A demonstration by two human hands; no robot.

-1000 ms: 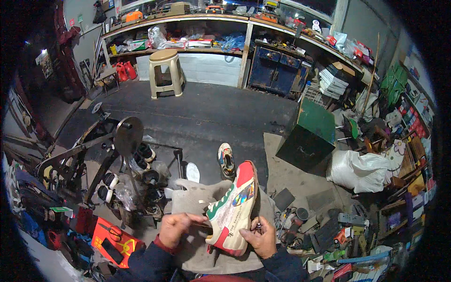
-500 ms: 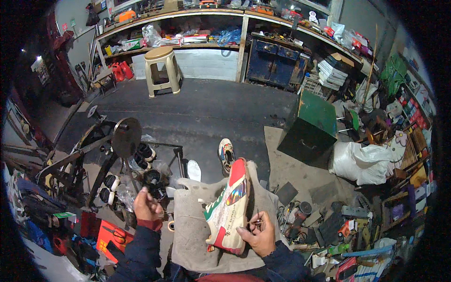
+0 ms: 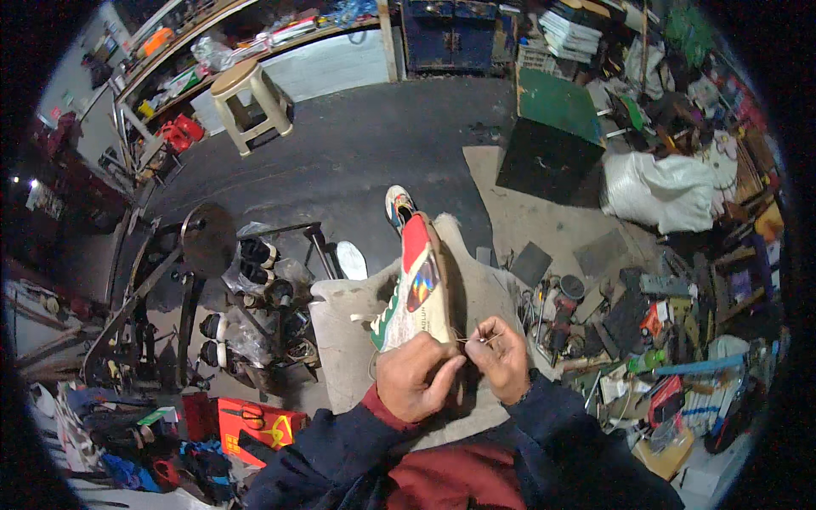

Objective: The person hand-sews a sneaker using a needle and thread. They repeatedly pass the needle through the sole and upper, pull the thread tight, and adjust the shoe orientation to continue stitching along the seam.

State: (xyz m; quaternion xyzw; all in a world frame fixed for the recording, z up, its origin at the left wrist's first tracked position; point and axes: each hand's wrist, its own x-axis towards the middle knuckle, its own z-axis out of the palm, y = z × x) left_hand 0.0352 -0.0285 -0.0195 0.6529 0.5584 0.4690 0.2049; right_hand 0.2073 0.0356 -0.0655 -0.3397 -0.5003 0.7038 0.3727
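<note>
A sneaker (image 3: 416, 293), cream with red, green and shiny rainbow patches, lies on its side on a grey cloth (image 3: 348, 297) across my lap. Over its near part rests my left hand (image 3: 418, 376), fingers curled in and thumb pressed close, hiding that end. My right hand (image 3: 501, 361) is beside the sole edge, thumb and fingers pinched on a thin thread (image 3: 464, 340). The thread runs across to my left fingertips. Whether a needle is in the right fingers cannot be made out. A similar sneaker (image 3: 399, 206) is on the floor beyond the cloth.
To the left stands a dark metal machine with a round wheel (image 3: 208, 240), shoes and plastic bags beside it. A white insole (image 3: 350, 261) lies near the cloth. Ahead are a stool (image 3: 251, 102) and a green box (image 3: 557, 127); tools and scraps (image 3: 569, 314) crowd the right.
My left hand has come from the left, away from the shoe, onto its near part. My right hand has moved up slightly, with thread now stretched between both hands. The view has tilted down.
</note>
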